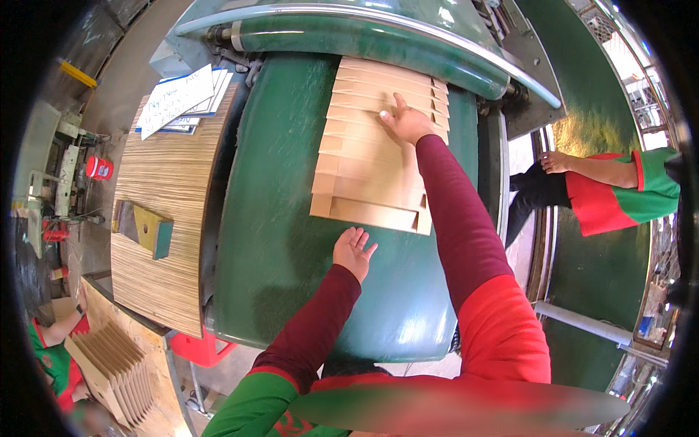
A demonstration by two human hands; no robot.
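On the green conveyor belt (273,182) lies an overlapping row of flat brown cardboard pieces (371,164), fanned out like shingles, with the far end reaching under a green roller (364,47). My right hand (409,122) is over the far part of the row, fingers apart and holding nothing; whether it touches the cardboard I cannot tell. Just short of the row's near edge is my left hand (352,253), with its fingers stretched out and nothing in them.
A metal bar (378,16) crosses above the roller. Left of the belt, a wood-grain board (164,247) carries white written sheets (178,102) and a tape-like block (143,229). One person (604,182) stands right; another (54,357) is by stacked cardboard (113,371) at lower left.
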